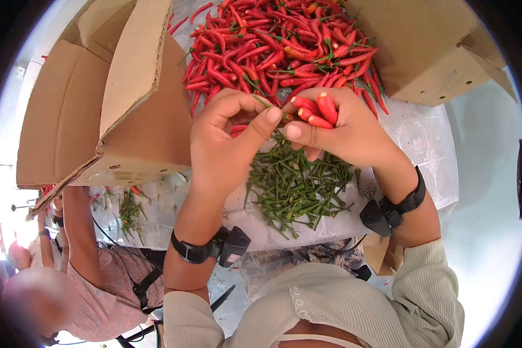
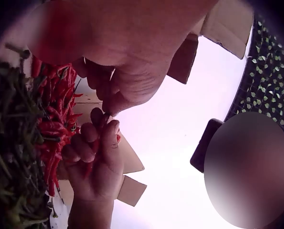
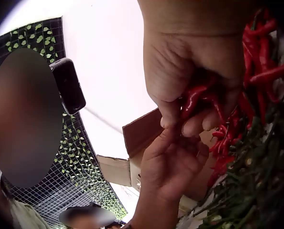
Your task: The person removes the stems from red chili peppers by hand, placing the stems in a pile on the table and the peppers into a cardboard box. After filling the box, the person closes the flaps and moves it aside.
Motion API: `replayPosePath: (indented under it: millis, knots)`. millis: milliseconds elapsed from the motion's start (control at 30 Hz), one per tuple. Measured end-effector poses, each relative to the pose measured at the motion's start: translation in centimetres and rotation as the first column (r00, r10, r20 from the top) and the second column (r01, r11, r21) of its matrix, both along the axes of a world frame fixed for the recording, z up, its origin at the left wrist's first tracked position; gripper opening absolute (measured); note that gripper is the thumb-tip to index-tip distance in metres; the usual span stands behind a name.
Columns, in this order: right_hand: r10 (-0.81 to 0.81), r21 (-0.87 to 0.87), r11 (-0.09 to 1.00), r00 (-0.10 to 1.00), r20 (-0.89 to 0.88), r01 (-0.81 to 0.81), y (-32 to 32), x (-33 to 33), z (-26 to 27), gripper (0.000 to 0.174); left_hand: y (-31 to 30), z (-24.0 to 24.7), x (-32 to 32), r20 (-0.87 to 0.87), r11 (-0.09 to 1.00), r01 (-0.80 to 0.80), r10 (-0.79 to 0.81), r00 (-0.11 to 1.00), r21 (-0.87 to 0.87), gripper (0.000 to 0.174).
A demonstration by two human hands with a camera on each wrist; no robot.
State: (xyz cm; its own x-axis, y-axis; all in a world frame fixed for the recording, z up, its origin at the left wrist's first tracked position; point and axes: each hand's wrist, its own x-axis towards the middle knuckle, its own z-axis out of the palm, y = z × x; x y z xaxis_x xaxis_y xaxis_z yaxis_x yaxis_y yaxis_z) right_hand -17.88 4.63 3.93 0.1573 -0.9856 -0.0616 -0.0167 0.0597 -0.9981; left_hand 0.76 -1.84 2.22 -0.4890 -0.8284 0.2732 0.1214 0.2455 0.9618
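My left hand (image 1: 217,142) pinches a green chili stem (image 1: 261,101) between thumb and forefinger. Beside it, my right hand (image 1: 354,130) grips several red chilies (image 1: 327,108), their pale stemless ends pointing up. The fingertips of both hands meet over the table; in the left wrist view a chili in the right hand (image 2: 96,176) reaches up to the left fingertips. From the right wrist, red chilies (image 3: 194,100) show under the curled right fingers. Below the hands lies a heap of green stems (image 1: 301,188), and beyond them a large pile of red chilies (image 1: 243,49).
An open cardboard box (image 1: 148,136) stands close to the left forearm, another cardboard box (image 1: 423,52) at the back right. A patterned cover (image 1: 441,168) lies on the table. At the left sits another person (image 1: 107,290), near a smaller bunch of green stems (image 1: 130,211).
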Motion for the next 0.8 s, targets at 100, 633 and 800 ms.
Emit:
replayPosePath:
  millis: [100,633,800]
  knots:
    - [0.003,0.113,0.993,0.988,0.156,-0.021,0.1,-0.2,0.6,0.035,0.2,0.1,0.2,-0.134,0.981,0.049,-0.024,0.991,0.185,0.013]
    - [0.056,0.121,0.990,0.988,0.147,-0.075,-0.2,-0.4,0.2,0.030,-0.1,0.2,-0.1,-0.184,0.897,0.195,-0.131,0.974,0.396,0.008]
    - [0.022,0.111,0.993,0.996,0.087,-0.032,-0.3,-0.6,-0.1,0.027,0.0,0.1,-0.2,-0.047,0.951,0.099,-0.089,0.995,0.292,0.009]
